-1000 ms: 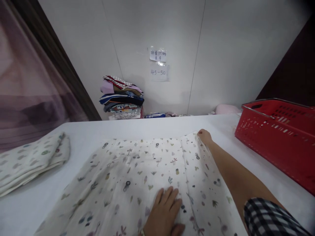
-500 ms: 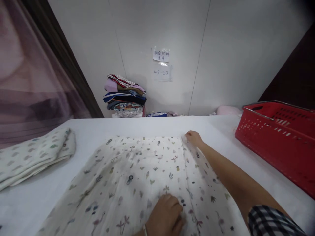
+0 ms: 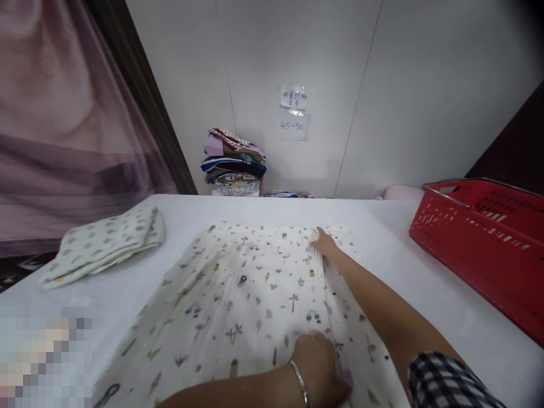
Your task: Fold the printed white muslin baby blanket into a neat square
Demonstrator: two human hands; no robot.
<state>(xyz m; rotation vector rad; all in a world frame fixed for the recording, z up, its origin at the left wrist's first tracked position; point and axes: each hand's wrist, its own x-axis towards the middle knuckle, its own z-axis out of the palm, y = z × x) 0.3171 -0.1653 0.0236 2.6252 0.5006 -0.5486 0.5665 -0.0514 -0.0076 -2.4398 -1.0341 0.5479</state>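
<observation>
A white cloth printed with small plants and animals [image 3: 246,289] lies spread on the white table [image 3: 403,266]. My right hand [image 3: 323,243] reaches across to the cloth's far edge and pinches a fold of it. My left hand [image 3: 321,365], with a thin bracelet at the wrist, is closed on the same fold near the table's front edge. The fold runs as a ridge between the two hands.
A folded cloth of the same print [image 3: 106,243] lies at the left of the table. A red plastic basket [image 3: 484,238] stands at the right. Folded clothes [image 3: 233,164] are stacked against the back wall under two paper labels [image 3: 293,110]. A pink curtain [image 3: 63,113] hangs at left.
My left hand went from flat on the cloth to closed on it. My right hand drew the far edge leftward, folding the right strip over. The view turned left.
</observation>
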